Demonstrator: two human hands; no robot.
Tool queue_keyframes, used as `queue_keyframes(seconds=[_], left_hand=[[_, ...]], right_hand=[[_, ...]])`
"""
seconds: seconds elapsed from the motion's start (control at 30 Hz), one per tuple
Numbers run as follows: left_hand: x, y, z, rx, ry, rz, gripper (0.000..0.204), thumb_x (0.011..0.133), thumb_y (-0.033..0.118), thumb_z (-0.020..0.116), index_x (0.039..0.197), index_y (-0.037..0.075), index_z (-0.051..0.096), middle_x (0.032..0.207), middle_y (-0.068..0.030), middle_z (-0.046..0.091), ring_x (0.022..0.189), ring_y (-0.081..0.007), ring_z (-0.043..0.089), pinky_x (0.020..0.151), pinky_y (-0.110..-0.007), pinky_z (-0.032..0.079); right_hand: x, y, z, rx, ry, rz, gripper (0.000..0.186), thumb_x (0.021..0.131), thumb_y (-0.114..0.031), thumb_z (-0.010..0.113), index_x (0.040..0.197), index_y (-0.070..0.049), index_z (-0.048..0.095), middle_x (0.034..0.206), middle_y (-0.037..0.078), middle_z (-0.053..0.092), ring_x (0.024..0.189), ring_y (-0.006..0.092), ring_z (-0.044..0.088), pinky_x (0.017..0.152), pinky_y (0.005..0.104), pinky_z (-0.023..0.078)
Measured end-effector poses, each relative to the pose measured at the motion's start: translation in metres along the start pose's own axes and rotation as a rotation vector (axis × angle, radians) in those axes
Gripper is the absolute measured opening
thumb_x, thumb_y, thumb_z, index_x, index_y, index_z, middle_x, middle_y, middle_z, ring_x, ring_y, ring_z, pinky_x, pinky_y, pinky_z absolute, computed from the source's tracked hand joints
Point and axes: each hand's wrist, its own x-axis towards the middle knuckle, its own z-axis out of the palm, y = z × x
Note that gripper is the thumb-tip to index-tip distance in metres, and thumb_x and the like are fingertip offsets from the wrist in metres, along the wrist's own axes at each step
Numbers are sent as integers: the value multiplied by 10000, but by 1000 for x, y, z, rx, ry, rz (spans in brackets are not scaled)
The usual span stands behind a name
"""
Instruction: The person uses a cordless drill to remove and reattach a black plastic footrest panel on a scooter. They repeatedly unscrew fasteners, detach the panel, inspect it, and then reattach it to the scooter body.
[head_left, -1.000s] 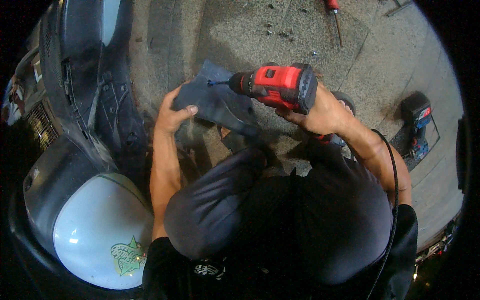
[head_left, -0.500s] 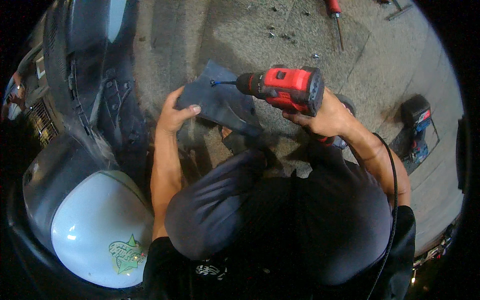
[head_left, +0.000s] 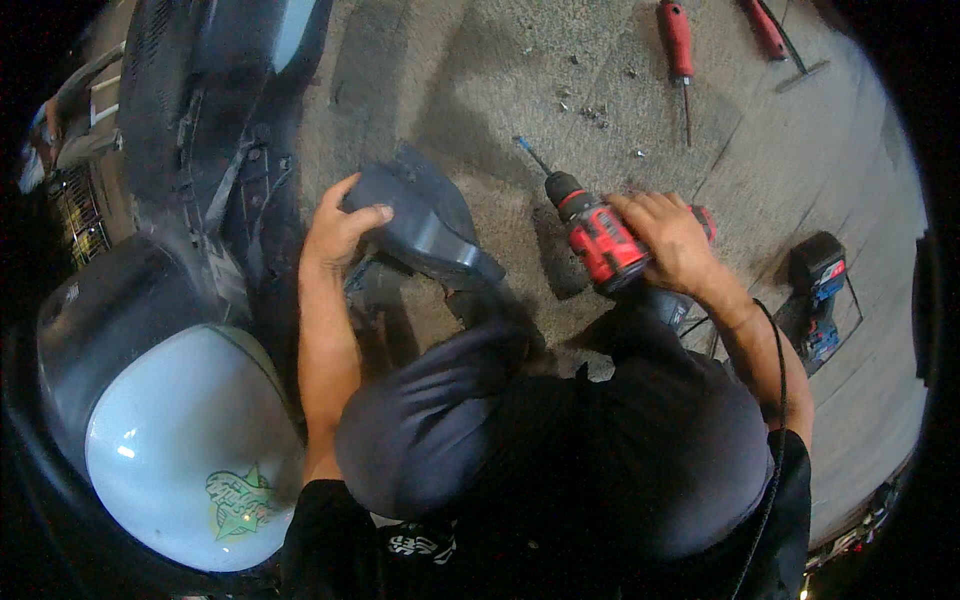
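My left hand (head_left: pixel 338 228) grips a dark plastic cover (head_left: pixel 415 218), its thumb on top and fingers around the left edge. The cover is curved and tilted, held above the floor in front of my knees. In my right hand (head_left: pixel 668 238) is a red and black cordless drill (head_left: pixel 606 246), turned on its side. Its long thin bit (head_left: pixel 534 155) has a blue tip and points up and left, apart from the cover. The fingers lie over the drill's grip, which is mostly hidden under them.
At left stand a dark vehicle body (head_left: pixel 215 150) and a glossy pale-blue rounded panel (head_left: pixel 190 440). Several small screws (head_left: pixel 590 112) lie on the concrete floor, with a red-handled screwdriver (head_left: pixel 679 60) and a T-shaped tool (head_left: pixel 800 75). A blue and black power tool (head_left: pixel 820 290) rests at right.
The drill has swung right and down, its bit coming away from the cover. My left hand has tipped the cover so its curved side shows. The view has shifted slightly.
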Motion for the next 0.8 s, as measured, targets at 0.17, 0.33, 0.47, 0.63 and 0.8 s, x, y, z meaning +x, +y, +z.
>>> queue_keyframes(seconds=[0.17,0.33,0.47,0.63,0.8], left_hand=[[-20,67,37,434,-67,151,469,739,144,780,1128,-69,628,998,-125,679,921,-183,628,842,-327,502],[-42,103,58,607,-118,246,333,720,157,797,957,3,623,851,-63,620,793,-144,581,754,-310,479],[-50,109,71,654,-99,329,489,716,181,820,1091,3,561,890,-118,655,849,-216,653,767,-350,522],[-60,153,96,647,-17,389,870,745,410,856,1335,-52,415,1088,-280,681,1023,-365,690,854,-426,550],[-94,171,58,690,397,1003,834,771,381,834,1380,-46,458,1311,-261,590,1212,-348,595,1004,-421,475]], right_hand=[[14,13,54,-405,8,-83,534,860,-158,574,1391,-167,511,1081,69,608,983,280,587,875,400,436],[12,6,58,-389,-174,9,559,871,-196,618,1411,-151,482,1208,142,548,1091,306,544,924,435,440],[60,-63,-2,385,218,-98,884,710,-292,838,1458,-70,421,1376,201,471,1235,386,489,1011,469,431],[121,-92,-27,630,380,-265,689,698,-237,859,1274,-38,537,1174,186,599,1039,337,625,830,394,526],[161,-99,-47,1068,394,-256,243,888,-167,701,1028,-39,549,895,11,536,811,109,504,712,260,445]])
